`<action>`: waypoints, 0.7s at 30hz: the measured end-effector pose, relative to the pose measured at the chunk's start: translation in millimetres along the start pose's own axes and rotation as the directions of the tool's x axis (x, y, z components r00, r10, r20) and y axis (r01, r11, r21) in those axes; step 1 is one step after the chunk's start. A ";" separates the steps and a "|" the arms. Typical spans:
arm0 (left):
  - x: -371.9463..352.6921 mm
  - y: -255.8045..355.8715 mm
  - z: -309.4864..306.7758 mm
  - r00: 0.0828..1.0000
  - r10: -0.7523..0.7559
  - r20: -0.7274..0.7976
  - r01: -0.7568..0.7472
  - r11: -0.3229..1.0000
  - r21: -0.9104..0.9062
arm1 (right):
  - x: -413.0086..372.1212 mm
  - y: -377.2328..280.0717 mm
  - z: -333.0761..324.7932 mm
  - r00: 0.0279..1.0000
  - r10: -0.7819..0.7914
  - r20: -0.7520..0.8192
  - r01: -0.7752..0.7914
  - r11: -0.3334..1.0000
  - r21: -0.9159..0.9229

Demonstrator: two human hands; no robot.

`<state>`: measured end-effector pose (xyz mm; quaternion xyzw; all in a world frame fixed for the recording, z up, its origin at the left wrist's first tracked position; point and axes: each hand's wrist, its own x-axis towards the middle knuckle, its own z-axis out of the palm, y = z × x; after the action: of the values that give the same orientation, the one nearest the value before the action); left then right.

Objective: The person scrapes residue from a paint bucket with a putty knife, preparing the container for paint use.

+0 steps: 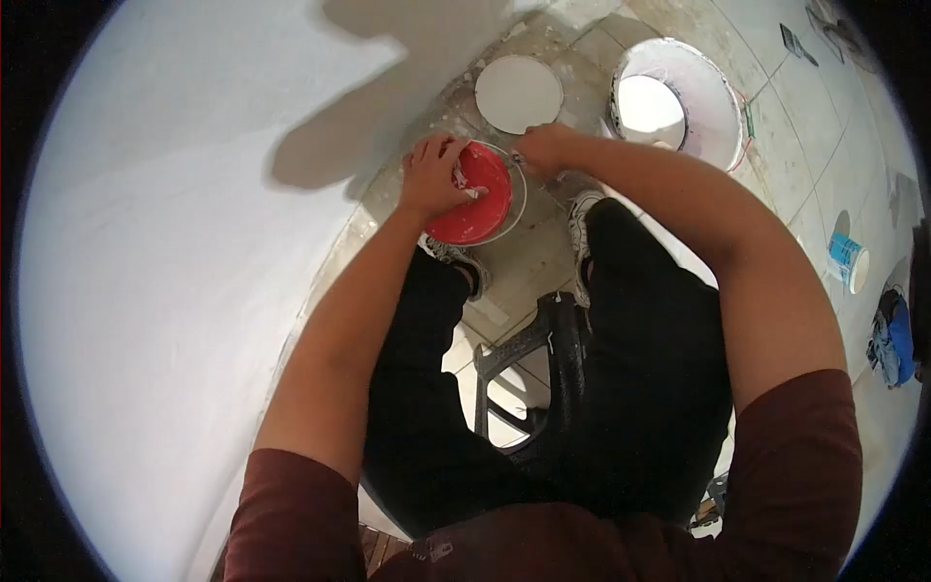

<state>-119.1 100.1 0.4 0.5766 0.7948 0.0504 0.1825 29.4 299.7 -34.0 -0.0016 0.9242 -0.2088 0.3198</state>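
Between my feet and the wall stands a red bucket (490, 199) with a thin wire handle. My left hand (433, 175) lies over its upper left part, fingers bent on the red surface, where some white smears show. At the bucket's right edge, my right hand (545, 151) has its fingers closed near the rim and handle; what they hold is too small to make out. Just beyond the hands, a round white lid or disc (519, 94) lies on the floor.
A large white-smeared bucket (713, 102) stands at the upper right, with a flat tool (798, 45) past it. At right are a blue and white tub (847, 262) and blue cloth (897, 335). The white wall (175, 272) runs along the left. A black chair (558, 359) is between my legs.
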 end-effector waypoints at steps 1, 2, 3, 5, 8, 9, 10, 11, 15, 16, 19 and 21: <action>-8.9 1.5 2.0 0.998 -0.062 -0.030 0.062 0.998 0.001 | -8.6 -8.7 -1.4 0.997 0.070 -0.030 -0.070 0.997 0.022; -18.0 3.5 5.4 0.991 -0.123 -0.055 0.123 0.992 -0.001 | -13.2 -15.4 -3.8 0.988 0.143 -0.055 -0.140 0.989 0.049; -31.2 6.4 12.8 0.971 -0.219 -0.093 0.217 0.976 -0.032 | -11.5 -14.7 0.3 0.987 0.136 -0.080 -0.130 0.989 0.075; -46.9 7.2 35.5 0.900 -0.403 -0.166 0.394 0.915 -0.085 | -6.5 -5.6 12.5 0.981 0.121 -0.149 -0.101 0.986 0.131; -41.9 -0.4 60.3 0.861 -0.433 -0.266 0.399 0.900 -0.174 | -1.2 -11.4 25.5 0.948 0.244 -0.205 -0.214 0.964 0.158; -38.5 -2.1 62.4 0.858 -0.441 -0.262 0.402 0.895 -0.192 | 0.3 -8.6 25.1 0.956 0.224 -0.190 -0.194 0.967 0.165; -38.2 -1.5 59.4 0.853 -0.456 -0.253 0.412 0.887 -0.208 | -2.0 -7.7 20.7 0.965 0.198 -0.171 -0.168 0.970 0.175; -42.1 0.1 57.9 0.847 -0.476 -0.238 0.428 0.875 -0.225 | -4.3 -8.6 18.4 0.975 0.166 -0.146 -0.138 0.973 0.186; -44.7 5.7 55.4 0.827 -0.518 -0.217 0.471 0.850 -0.237 | -6.1 -7.1 1.0 0.998 0.025 0.052 -0.039 0.955 0.294; -44.9 2.7 57.0 0.835 -0.512 -0.203 0.470 0.854 -0.224 | -15.5 -14.0 33.1 0.996 0.047 -0.071 -0.016 0.921 0.390; -41.7 -8.6 62.2 0.843 -0.488 -0.228 0.441 0.868 -0.227 | -9.1 -13.0 63.4 0.962 -0.020 -0.273 0.145 0.883 0.446; -42.5 -8.9 64.0 0.858 -0.457 -0.235 0.405 0.883 -0.239 | -7.4 -5.0 56.9 0.929 -0.233 -0.286 0.334 0.863 0.380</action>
<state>-93.3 49.1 -51.8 0.3510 0.9137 0.1626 0.1247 68.2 274.3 -67.9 -0.0449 0.8771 -0.4475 0.1688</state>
